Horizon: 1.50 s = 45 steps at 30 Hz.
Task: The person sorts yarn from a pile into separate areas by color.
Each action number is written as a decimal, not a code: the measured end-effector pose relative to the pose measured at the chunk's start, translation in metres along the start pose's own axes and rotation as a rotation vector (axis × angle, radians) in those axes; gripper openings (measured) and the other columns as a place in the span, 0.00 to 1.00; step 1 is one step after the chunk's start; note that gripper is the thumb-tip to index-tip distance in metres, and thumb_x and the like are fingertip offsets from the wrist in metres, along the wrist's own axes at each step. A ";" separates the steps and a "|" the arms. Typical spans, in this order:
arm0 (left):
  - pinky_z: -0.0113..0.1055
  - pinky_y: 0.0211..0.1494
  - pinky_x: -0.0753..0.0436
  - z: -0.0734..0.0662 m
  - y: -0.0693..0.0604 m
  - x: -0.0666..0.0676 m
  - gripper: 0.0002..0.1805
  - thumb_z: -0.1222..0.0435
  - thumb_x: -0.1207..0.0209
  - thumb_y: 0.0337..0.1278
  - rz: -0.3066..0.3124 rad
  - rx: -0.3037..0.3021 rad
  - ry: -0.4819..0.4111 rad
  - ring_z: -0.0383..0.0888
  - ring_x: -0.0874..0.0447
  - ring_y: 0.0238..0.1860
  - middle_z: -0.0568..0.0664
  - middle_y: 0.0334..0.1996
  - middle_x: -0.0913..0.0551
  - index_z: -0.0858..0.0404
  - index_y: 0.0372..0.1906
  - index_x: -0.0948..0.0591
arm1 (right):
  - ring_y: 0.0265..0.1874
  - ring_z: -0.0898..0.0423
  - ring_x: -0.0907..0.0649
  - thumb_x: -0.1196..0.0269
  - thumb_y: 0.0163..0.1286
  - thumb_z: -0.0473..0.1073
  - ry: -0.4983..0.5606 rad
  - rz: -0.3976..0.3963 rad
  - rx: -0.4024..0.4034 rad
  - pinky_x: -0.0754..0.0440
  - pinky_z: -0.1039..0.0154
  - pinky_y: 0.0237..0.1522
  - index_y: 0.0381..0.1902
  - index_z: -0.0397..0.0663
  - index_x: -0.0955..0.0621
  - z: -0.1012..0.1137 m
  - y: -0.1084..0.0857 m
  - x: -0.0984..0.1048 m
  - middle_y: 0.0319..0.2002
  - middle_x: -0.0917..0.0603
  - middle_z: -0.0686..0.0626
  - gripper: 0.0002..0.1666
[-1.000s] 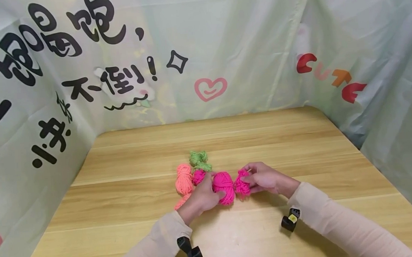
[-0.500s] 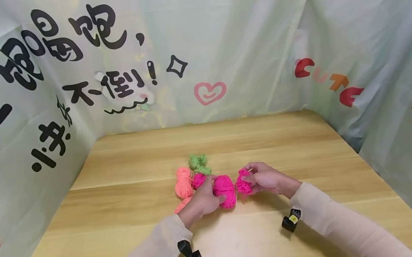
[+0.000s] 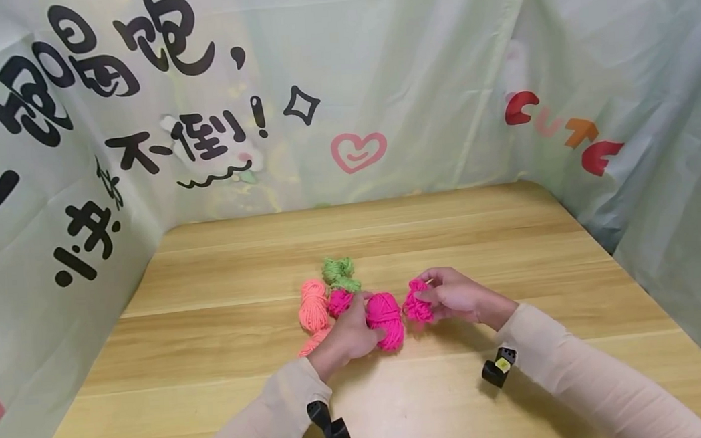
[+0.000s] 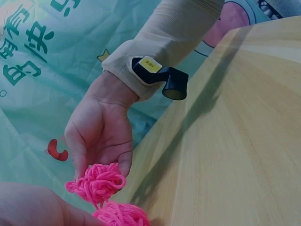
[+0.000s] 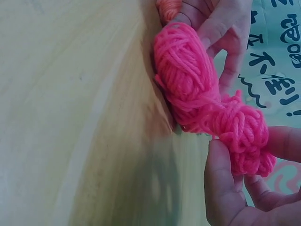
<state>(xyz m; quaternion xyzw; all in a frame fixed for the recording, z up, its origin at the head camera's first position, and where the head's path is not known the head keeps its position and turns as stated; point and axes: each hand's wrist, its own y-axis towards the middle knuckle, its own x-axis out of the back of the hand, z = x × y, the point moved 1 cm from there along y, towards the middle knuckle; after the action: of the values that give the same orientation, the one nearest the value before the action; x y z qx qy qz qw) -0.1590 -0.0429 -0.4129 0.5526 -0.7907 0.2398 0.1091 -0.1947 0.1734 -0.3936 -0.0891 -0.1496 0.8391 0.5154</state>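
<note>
My left hand (image 3: 351,331) holds a plump bright-pink skein of yarn (image 3: 385,323) at its left side, its thumb on the near side. To the right, my right hand (image 3: 460,297) pinches a smaller loopy bundle of pink yarn (image 3: 418,300) between thumb and fingers. The right wrist view shows the larger skein (image 5: 186,70) joined to the loopy bundle (image 5: 244,134) by pink strands. Another small pink yarn bundle (image 3: 340,303) lies just beyond my left hand. In the left wrist view, the left hand (image 4: 37,207) is mostly cut off by the frame.
Left of the pink yarn lies an orange yarn skein (image 3: 314,306), with more orange yarn (image 3: 314,342) partly behind my left hand. A green yarn bundle (image 3: 340,274) is farther back. Printed cloth (image 3: 427,94) surrounds the wooden table (image 3: 256,251) at the back and sides.
My right hand has moved slightly up and to the right with the loopy pink bundle. The larger pink skein and my left hand have shifted a little right.
</note>
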 end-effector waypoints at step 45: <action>0.52 0.59 0.27 -0.002 0.004 -0.007 0.37 0.60 0.33 0.56 -0.046 0.031 0.045 0.58 0.27 0.57 0.61 0.55 0.25 0.63 0.67 0.38 | 0.39 0.51 0.15 0.47 0.74 0.35 -0.036 -0.092 -0.009 0.18 0.52 0.49 0.62 0.26 0.39 0.024 0.013 0.037 0.44 0.17 0.41 0.25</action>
<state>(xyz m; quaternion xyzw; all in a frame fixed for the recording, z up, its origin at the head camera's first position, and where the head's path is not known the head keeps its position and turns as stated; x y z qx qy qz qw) -0.1604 -0.0353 -0.4153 0.5667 -0.7713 0.2618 0.1239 -0.2299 0.1968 -0.3756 -0.0693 -0.1664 0.8152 0.5505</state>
